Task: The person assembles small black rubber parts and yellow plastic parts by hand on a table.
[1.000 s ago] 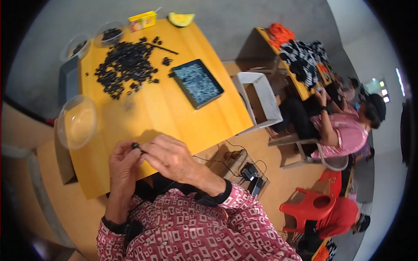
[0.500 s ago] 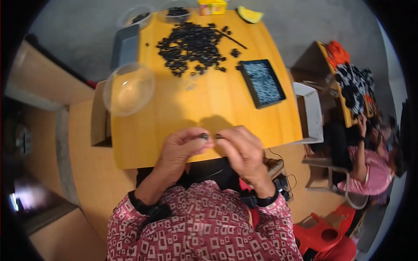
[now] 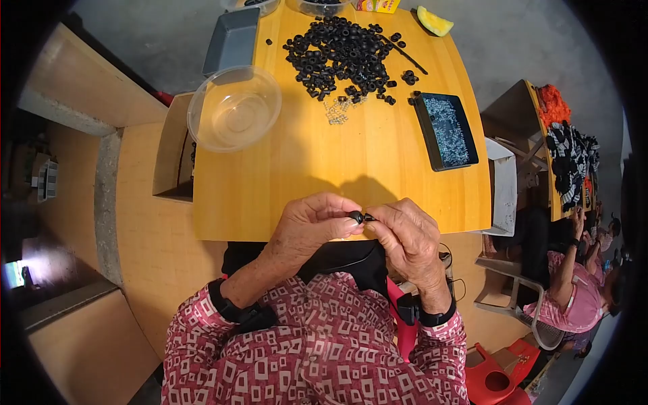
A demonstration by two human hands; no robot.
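Just below the frame's centre, the left hand pinches a rounded black piece; the right hand pinches a smaller dark part, touching or just beside it. The earlier gap has narrowed, so the pieces seem lined up.

On the table, see a heap of parts, loose bits before it, a bowl front-left, a tray front-right, a fruit slice at the far-right corner.

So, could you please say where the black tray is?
In the head view, the black tray lies near the table's right edge, right of the black pile, beyond the right hand.
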